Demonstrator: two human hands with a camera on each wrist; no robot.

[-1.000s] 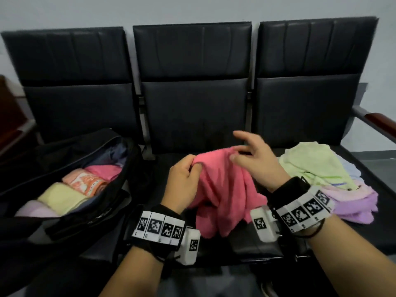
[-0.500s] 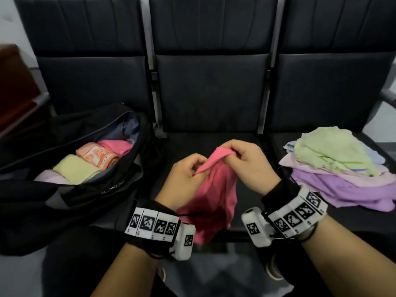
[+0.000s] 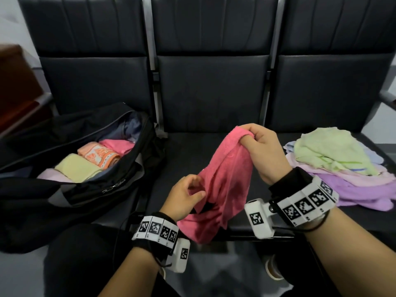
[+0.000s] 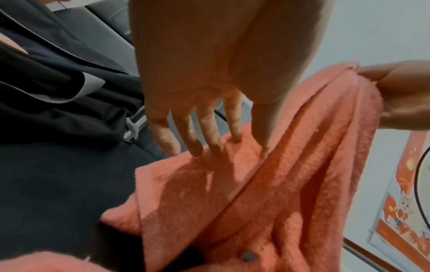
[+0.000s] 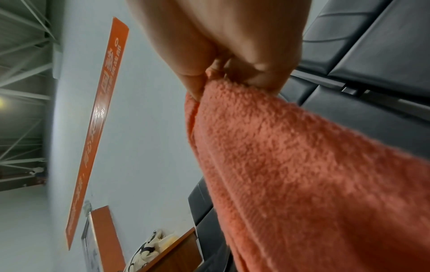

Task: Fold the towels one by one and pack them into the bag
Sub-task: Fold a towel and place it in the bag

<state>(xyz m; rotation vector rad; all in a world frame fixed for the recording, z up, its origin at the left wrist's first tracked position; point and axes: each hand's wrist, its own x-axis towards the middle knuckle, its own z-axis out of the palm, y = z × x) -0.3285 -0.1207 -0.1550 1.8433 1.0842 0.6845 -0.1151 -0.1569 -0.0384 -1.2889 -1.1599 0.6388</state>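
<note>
Towels are the matter; a pink towel (image 3: 222, 181) hangs over the middle seat (image 3: 186, 155) of a row of black chairs, held up in the air between both hands; the right hand (image 3: 263, 151) pinches its top corner between curled fingers and thumb, raised above the rest of the cloth; the left hand (image 3: 184, 196) sits lower, its fingers (image 4: 209, 136) nearly straight and spread, their tips resting on the towel's edge, the thumb alongside a fold; the two hands are apart, one high, one low. On the left seat lies an open black bag (image 3: 90, 183) with rolled towels inside: yellow, orange-patterned, pink, pale lilac. On the right seat rests a loose pile of unfolded towels (image 3: 338, 168), green on top, pink and purple beneath.
</note>
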